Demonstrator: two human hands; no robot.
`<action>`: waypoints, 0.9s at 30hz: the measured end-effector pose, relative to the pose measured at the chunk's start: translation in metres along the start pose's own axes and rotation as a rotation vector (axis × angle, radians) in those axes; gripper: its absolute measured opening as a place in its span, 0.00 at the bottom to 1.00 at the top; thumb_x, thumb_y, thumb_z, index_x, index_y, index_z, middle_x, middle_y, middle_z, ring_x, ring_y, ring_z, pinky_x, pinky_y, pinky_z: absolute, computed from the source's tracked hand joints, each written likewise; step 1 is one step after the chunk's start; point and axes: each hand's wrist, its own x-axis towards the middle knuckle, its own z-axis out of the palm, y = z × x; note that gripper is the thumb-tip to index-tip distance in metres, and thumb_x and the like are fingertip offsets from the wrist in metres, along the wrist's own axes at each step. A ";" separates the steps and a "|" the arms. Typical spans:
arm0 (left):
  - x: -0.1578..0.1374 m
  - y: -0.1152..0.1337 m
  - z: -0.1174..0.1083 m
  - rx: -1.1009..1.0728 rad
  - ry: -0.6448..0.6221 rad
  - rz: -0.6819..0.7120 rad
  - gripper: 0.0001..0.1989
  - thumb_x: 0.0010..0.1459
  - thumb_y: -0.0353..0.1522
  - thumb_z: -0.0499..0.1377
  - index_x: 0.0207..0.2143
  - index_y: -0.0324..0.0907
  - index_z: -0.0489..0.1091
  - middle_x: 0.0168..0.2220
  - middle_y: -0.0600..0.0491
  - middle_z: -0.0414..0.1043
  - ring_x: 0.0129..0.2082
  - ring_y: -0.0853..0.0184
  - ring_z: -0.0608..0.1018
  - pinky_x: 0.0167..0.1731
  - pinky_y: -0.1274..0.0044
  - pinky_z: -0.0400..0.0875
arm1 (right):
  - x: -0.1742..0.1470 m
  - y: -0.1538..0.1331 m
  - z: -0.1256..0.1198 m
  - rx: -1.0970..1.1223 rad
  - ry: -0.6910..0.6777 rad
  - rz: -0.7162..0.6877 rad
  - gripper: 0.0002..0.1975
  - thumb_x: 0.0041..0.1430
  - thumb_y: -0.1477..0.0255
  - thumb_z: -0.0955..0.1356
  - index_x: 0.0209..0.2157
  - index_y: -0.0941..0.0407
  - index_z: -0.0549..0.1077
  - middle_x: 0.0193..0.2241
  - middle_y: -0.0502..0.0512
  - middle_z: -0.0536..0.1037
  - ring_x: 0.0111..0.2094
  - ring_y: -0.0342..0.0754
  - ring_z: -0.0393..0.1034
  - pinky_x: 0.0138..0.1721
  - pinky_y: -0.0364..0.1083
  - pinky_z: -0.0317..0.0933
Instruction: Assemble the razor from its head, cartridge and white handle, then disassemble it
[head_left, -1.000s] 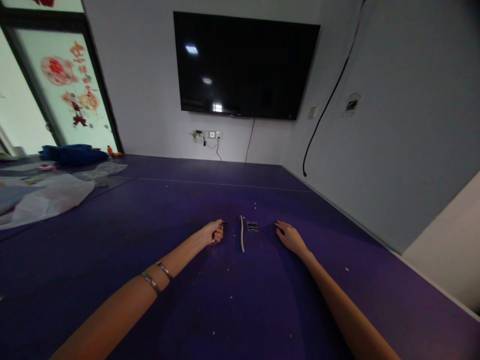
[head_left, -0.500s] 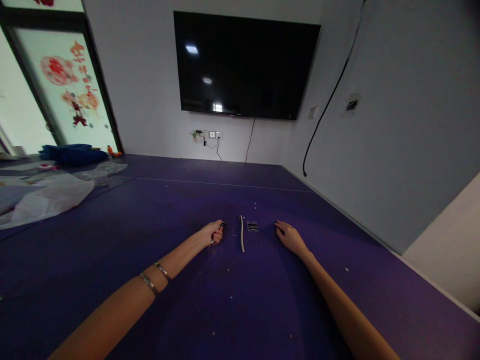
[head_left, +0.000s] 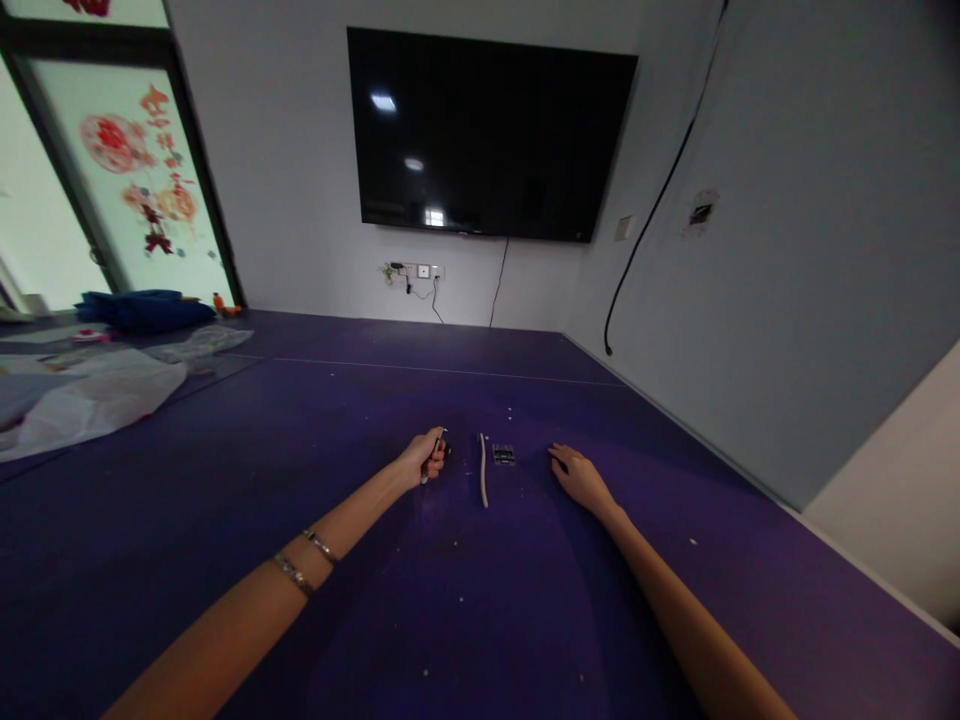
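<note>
My left hand (head_left: pixel 426 458) is closed around a small, slim dark tool (head_left: pixel 444 436) with a pale, shiny tip; too little of it shows to tell its kind. To the right of this hand, a thin, slightly bent beige stick-like piece (head_left: pixel 484 478) with a darker far end lies on the purple surface (head_left: pixel 517 600). Close beside it is a small, flat black-and-silver piece (head_left: pixel 503 455), which looks like a circuit board or module. My right hand (head_left: pixel 579 474) rests palm down on the surface, right of these pieces, fingers stretched out and holding nothing.
Clear plastic sheeting (head_left: pixel 105 395) and a dark blue cloth bundle (head_left: pixel 146 310) lie at the far left. Ahead, a television (head_left: pixel 487 135) hangs above wall sockets (head_left: pixel 424 271). A black cable (head_left: pixel 652 215) dangles along the right wall. Small white specks dot the surface.
My left hand has turned and risen slightly, so more of the dark tool shows, its tip now pointing up and away. My right hand and the lying pieces stay in place.
</note>
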 end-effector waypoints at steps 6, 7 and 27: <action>0.003 0.020 0.009 0.067 -0.031 0.302 0.11 0.56 0.33 0.45 0.29 0.39 0.64 0.15 0.60 0.58 0.10 0.75 0.61 0.11 0.83 0.56 | 0.000 0.002 0.002 0.024 0.015 -0.007 0.20 0.58 0.71 0.58 0.49 0.60 0.71 0.51 0.62 0.69 0.55 0.52 0.61 0.55 0.52 0.53; 0.003 0.022 0.011 0.066 -0.049 0.334 0.10 0.56 0.32 0.46 0.30 0.39 0.64 0.15 0.59 0.59 0.11 0.75 0.62 0.12 0.82 0.58 | 0.000 0.002 0.002 0.019 0.016 -0.008 0.20 0.58 0.71 0.58 0.49 0.60 0.71 0.51 0.62 0.69 0.55 0.52 0.60 0.55 0.52 0.53; -0.005 0.027 0.033 0.325 -0.057 0.583 0.10 0.43 0.30 0.64 0.28 0.38 0.64 0.26 0.51 0.73 0.25 0.68 0.76 0.23 0.80 0.65 | -0.003 -0.008 -0.009 -0.008 -0.008 0.013 0.20 0.58 0.71 0.58 0.49 0.58 0.70 0.52 0.60 0.68 0.54 0.51 0.60 0.53 0.51 0.54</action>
